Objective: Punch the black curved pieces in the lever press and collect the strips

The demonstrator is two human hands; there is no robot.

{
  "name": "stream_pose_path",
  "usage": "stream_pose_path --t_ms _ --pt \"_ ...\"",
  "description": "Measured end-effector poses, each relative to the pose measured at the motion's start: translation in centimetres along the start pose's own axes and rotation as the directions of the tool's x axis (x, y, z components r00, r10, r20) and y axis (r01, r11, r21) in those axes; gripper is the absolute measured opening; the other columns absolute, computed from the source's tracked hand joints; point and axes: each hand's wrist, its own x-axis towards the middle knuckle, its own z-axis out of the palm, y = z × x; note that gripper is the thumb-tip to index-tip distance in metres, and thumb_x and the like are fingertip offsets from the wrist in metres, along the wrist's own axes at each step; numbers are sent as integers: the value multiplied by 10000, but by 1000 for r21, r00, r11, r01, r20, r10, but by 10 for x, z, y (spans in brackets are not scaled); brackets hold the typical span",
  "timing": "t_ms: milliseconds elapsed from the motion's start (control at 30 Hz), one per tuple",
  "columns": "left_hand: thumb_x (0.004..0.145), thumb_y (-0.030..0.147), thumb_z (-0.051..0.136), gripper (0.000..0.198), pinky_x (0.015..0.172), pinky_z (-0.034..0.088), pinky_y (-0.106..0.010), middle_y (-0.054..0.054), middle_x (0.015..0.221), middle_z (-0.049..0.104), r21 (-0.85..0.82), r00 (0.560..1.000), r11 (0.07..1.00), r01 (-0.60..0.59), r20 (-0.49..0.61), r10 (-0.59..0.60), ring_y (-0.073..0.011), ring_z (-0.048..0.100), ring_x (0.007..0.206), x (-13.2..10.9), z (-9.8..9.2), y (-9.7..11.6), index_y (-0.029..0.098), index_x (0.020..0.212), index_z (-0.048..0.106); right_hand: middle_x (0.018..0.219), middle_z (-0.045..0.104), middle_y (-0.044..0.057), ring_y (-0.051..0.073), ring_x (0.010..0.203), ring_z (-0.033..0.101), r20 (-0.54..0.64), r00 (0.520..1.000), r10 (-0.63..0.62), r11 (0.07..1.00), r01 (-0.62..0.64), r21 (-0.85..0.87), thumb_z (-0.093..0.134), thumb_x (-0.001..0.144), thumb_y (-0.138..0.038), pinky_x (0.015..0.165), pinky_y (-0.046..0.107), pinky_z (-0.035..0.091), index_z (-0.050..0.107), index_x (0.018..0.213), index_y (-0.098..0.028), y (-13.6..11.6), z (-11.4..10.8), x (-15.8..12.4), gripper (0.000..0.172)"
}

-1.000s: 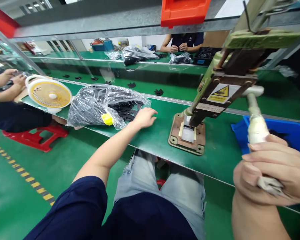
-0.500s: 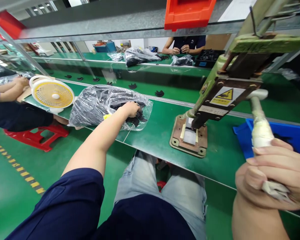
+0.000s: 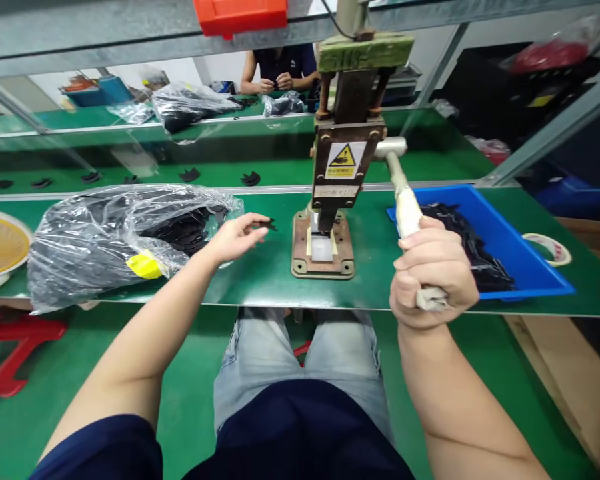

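Between the bag and the press, my left hand (image 3: 239,238) pinches a small black piece (image 3: 267,225) at its fingertips, above the green table. The clear plastic bag (image 3: 90,247), full of black pieces, lies open just left of it. My right hand (image 3: 434,273) is wrapped round the wrapped lever handle (image 3: 405,200) of the hand press. This green and brown press (image 3: 347,160) carries a yellow warning label, and its ram is over a small metal block (image 3: 322,249) on the base plate. A blue bin (image 3: 535,270) holding black pieces is behind and beside my right hand.
Several black pieces lie in a row on the green strip (image 3: 280,172) behind the table. A fan (image 3: 3,247) is at the left edge, a tape roll (image 3: 547,249) at the right. Across the bench a person's hands (image 3: 275,83) are at work. A metal shelf (image 3: 105,40) crosses overhead.
My left hand has come out of the bag and moved right with a small black piece. The view has turned right, showing more of the blue bin. My right hand still holds the lever.
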Motion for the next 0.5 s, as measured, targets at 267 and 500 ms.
stream_pose_path --t_ms 267,500 --pt "841 413 903 440 538 492 -204 43 685 674 -473 986 874 111 -57 -156 -99 630 524 42 101 27 180 1073 610 757 659 -48 160 900 699 14 1000 25 1000 -25 12 698 898 -320 1130 582 556 578 755 -229 -2 -2 -3 208" --pt "879 330 893 368 530 554 -204 13 641 672 -493 943 805 331 133 -306 -108 667 500 62 112 44 177 879 559 760 651 -48 160 903 701 11 999 31 999 -31 13 694 916 -352 1129 570 563 590 775 -245 -2 -2 -4 206"
